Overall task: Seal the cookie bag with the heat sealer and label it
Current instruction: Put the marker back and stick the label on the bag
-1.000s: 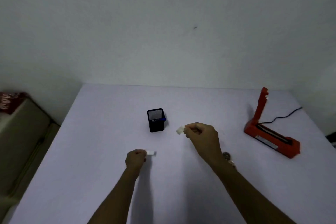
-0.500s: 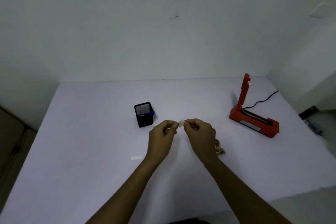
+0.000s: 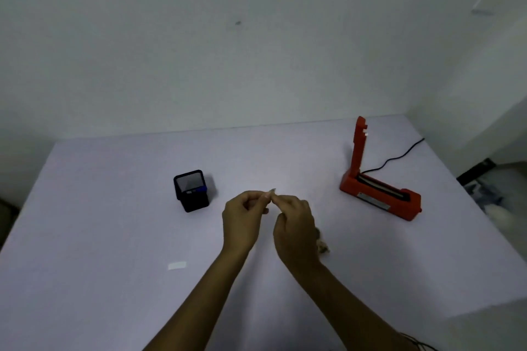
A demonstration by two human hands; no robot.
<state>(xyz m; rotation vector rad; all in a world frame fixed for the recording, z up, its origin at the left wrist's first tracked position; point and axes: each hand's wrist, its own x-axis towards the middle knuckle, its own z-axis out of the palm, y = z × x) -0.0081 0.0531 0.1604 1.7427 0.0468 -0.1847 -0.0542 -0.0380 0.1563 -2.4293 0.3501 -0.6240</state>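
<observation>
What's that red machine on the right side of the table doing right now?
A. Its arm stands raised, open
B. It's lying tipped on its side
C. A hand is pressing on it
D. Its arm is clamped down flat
A. The red heat sealer has its arm pointing up from the base, and both hands, left hand and right hand, are away from it, pinching a small label between them.

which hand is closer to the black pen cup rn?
Left. The left hand is just right of the black pen cup and slightly nearer the camera. The right hand sits farther right, beyond the left hand; both pinch a small white piece.
</observation>
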